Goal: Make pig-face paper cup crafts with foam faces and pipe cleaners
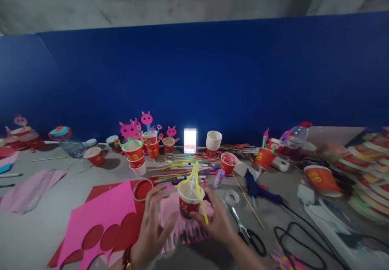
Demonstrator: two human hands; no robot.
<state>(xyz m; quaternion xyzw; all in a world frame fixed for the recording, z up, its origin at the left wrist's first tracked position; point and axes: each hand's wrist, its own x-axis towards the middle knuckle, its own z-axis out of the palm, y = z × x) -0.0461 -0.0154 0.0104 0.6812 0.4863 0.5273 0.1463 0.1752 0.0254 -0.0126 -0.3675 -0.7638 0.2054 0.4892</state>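
Observation:
A red and white paper cup (185, 207) stands upright in front of me, with my right hand (217, 219) gripping its right side. Out of the cup rise a clear straw (193, 183) and bent yellow strips (198, 185), which look like pipe cleaners; one hangs down over the rim. On the cup's left is my left hand (153, 221), its fingers stretched out and holding nothing; whether the thumb touches the cup I cannot tell. Below the cup lies a light pink sheet (170, 209) with a row of cut-outs along its near edge.
Left lie a bright pink sheet (103, 209) with round holes and red paper beneath. Behind are several cups with pink animal faces (129, 130) and a pile of coloured pipe cleaners (182, 166). Scissors (243, 225), a blue glue gun (258, 189) and its black cord (291, 229) lie right.

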